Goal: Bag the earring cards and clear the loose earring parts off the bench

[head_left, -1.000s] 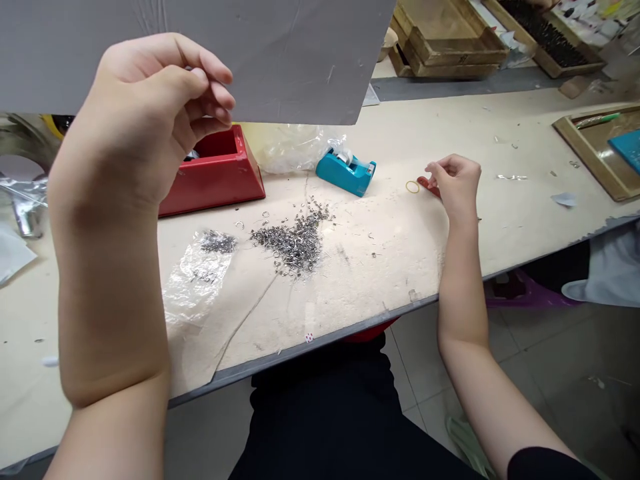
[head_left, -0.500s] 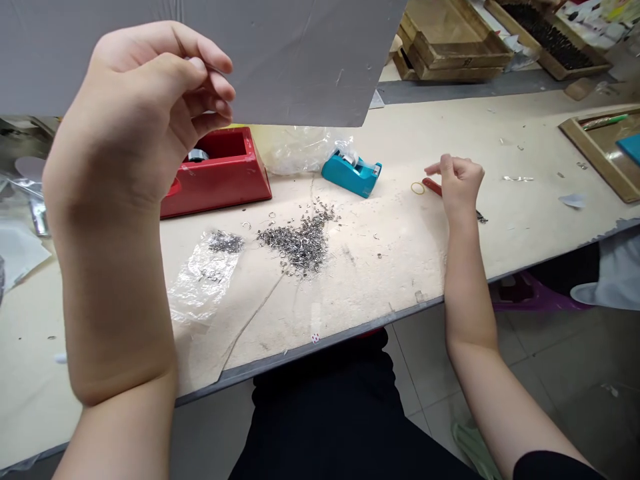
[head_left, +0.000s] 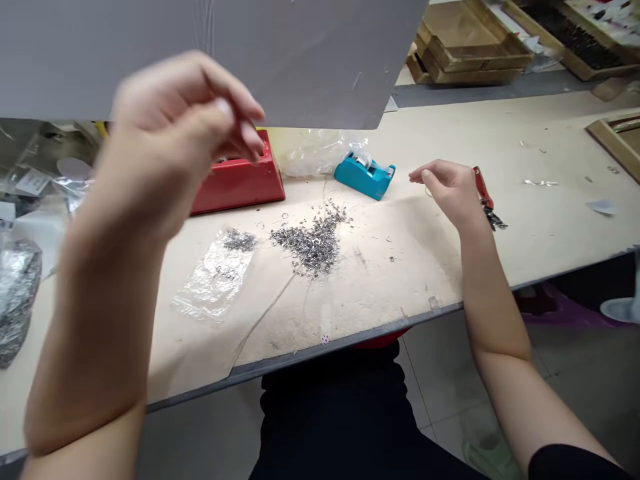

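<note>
My left hand point(head_left: 185, 127) is raised in front of the grey panel, smeared by motion. Its fingers are loosely curled, a gap shows between thumb and fingertips, and nothing is seen in them. Low over the table to the right, my right hand point(head_left: 447, 190) has its fingers stretched out and the thumb apart, also with nothing visible in it. Red-handled pliers point(head_left: 484, 189) lie beside and partly behind that hand. A yellow rubber band point(head_left: 429, 191) peeks out below its fingers. Between the hands lies a pile of small metal rings and bits point(head_left: 313, 245).
A clear plastic bag point(head_left: 217, 273) with metal bits lies left of the pile. Behind are a red tape dispenser point(head_left: 240, 187) and a blue tape dispenser point(head_left: 365, 175). The grey panel point(head_left: 310, 60) overhangs the back. Wooden trays point(head_left: 475, 63) stand at the back right.
My view has shifted left. My left hand has dropped slightly. My right hand has gone from curled fingers to outstretched ones and moved a little left, showing more of the pliers.
</note>
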Demonstrator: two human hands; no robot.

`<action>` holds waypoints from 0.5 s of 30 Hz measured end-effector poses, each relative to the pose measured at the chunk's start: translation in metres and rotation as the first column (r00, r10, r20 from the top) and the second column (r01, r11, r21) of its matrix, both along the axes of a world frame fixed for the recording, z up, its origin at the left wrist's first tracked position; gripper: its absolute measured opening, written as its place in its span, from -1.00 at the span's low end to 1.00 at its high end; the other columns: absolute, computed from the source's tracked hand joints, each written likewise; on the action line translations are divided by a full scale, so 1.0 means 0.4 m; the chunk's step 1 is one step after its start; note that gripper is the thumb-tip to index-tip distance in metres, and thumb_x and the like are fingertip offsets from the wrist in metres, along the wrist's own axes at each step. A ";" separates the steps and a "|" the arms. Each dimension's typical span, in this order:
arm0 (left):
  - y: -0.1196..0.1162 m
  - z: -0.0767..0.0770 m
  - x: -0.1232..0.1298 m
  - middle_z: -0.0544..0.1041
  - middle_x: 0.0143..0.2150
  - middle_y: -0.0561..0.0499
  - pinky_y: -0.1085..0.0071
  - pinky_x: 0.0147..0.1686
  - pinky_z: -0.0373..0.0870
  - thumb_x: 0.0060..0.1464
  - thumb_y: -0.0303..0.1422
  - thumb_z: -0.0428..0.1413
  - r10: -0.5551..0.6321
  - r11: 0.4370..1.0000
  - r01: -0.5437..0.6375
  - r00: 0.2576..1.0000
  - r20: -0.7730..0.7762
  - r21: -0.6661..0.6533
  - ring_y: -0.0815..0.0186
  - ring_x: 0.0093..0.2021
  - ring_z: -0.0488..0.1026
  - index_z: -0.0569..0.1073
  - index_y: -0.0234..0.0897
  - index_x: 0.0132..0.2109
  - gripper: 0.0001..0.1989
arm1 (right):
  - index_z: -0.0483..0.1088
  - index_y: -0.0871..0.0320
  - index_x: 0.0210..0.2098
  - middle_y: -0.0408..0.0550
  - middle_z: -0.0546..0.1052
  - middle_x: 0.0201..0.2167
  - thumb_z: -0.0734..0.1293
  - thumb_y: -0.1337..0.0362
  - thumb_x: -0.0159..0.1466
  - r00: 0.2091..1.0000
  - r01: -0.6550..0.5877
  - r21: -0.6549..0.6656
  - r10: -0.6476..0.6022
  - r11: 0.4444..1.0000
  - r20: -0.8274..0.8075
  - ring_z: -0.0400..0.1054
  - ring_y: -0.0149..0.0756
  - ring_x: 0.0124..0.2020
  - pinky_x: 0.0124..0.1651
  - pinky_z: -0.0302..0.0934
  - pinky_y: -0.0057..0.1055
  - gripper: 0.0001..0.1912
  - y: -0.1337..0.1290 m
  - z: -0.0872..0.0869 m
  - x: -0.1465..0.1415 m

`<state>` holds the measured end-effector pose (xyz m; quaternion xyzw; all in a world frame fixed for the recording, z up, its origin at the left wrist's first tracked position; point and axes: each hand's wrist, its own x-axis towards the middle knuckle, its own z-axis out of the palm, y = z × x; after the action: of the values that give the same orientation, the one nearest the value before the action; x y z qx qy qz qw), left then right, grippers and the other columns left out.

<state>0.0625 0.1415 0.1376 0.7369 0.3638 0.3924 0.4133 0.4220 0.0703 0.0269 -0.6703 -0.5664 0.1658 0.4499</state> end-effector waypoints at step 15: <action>-0.043 -0.297 -0.111 0.53 -0.26 -0.02 0.40 -0.18 0.44 0.25 -0.43 -0.04 -0.014 0.985 -0.020 0.980 -0.199 -0.171 0.33 -0.20 0.52 0.45 -0.27 -0.17 -0.84 | 0.38 0.12 0.09 0.13 0.52 0.07 0.51 0.19 0.05 0.882 -0.118 -0.246 0.215 0.962 0.419 0.46 0.12 0.06 0.15 0.41 0.09 -0.38 0.150 -0.035 -0.026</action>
<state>0.0182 0.1242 0.0190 0.7335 0.4368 0.2844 0.4362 0.4117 0.1305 0.0131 -0.6832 -0.6884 0.1073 0.2189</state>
